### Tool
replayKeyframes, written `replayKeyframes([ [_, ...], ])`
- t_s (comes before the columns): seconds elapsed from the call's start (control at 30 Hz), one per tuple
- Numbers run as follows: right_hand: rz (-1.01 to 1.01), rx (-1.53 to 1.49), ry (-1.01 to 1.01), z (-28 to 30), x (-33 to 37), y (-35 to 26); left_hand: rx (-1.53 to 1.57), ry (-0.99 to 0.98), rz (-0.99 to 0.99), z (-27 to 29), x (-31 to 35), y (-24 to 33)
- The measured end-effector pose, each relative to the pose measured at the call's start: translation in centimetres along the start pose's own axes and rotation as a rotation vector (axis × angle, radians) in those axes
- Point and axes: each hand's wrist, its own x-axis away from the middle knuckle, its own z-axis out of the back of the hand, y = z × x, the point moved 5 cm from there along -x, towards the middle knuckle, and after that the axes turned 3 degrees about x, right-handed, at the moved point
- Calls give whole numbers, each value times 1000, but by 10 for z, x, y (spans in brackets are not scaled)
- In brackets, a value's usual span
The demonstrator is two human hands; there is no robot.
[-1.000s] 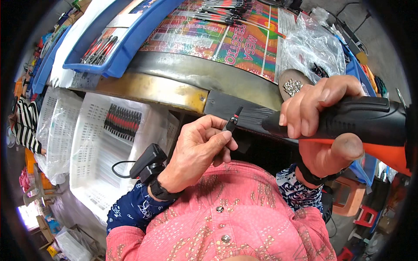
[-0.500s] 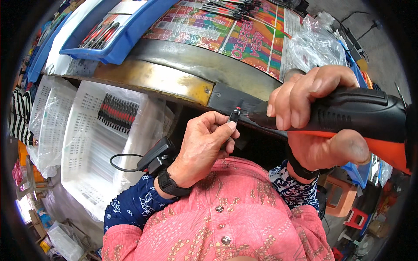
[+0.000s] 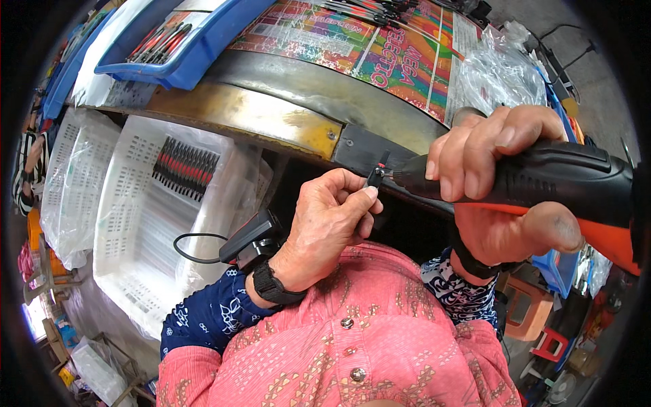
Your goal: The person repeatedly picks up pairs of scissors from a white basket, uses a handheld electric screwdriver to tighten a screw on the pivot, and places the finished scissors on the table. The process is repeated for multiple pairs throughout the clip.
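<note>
Two white crates (image 3: 122, 203) near left hand (image 3: 324, 220)

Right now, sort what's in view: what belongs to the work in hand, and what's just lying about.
Seemingly part of the work:
black-and-orange power tool, in the right hand
small black-and-red piece, in the left hand
black-and-red row in the white crate

Apparently just lying about:
clear plastic bag
red stool

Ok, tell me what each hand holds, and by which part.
Left hand: a small black piece, pinched by its lower part between thumb and fingers. Right hand: a black-and-orange tool, gripped around its body, behind the nose.
</note>
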Motion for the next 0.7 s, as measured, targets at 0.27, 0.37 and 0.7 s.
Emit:
replayKeyframes([
  [0.27,17,-6,-1,0,0,1,0,0,-25,0,0,-1],
  [0.37,21,-7,-3,-1,-1,2,12,-4,-31,0,0,-1],
  [0.7,24,-7,-9,-5,-2,4,-1,3,-36,0,-1,-1],
])
